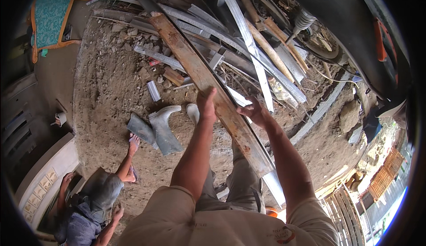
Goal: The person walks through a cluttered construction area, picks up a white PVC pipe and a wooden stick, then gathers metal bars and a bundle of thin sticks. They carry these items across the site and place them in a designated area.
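Observation:
A long, weathered wooden plank with a dark strip along its right edge slants across the middle, from the far left toward the near right. My left hand is closed on the plank's left edge, thumb lying on top and the other fingers mostly hidden. On the opposite edge my right hand has its fingers curled against the dark strip, and it grips the same plank. Past the plank's near end, a pale metal strip shows beside my right forearm. Grey rubber boots lie on the dirt left of my left forearm.
Metal channels and wooden poles are heaped at the far side. A motorbike wheel stands at the far right. Another person sits near left, a foot toward the boots. A teal-covered chair is at far left.

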`<act>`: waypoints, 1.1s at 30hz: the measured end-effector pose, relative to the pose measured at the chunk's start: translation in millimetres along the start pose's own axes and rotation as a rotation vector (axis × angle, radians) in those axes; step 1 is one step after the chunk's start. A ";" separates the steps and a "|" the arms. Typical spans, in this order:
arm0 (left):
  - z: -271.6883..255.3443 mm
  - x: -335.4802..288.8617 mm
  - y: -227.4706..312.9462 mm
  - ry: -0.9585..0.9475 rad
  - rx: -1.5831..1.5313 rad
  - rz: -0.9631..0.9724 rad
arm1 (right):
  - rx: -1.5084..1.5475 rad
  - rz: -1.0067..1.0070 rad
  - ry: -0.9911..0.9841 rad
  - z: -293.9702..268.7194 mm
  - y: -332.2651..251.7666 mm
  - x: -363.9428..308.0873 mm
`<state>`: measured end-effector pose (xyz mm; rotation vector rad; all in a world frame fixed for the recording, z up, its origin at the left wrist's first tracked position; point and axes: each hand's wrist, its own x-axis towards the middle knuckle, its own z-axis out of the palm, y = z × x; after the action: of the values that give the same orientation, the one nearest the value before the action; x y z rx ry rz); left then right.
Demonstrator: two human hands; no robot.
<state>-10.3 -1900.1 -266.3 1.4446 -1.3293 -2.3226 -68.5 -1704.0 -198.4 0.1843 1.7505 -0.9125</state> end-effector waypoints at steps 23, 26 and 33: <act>-33.0 -124.8 24.7 -0.046 -0.390 -0.424 | -0.358 -0.174 0.069 58.4 84.5 -105.0; -86.5 -114.8 -17.6 0.028 -0.398 -0.369 | -0.356 -0.120 0.016 70.2 73.7 -98.9; -136.8 -83.3 -41.2 0.000 -0.326 -0.316 | -0.071 -0.215 -0.047 73.2 84.6 0.9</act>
<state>154.0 -1918.5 -262.2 1.6355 -0.7128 -2.5706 31.4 -1693.7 -247.7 -0.0730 1.7794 -0.9990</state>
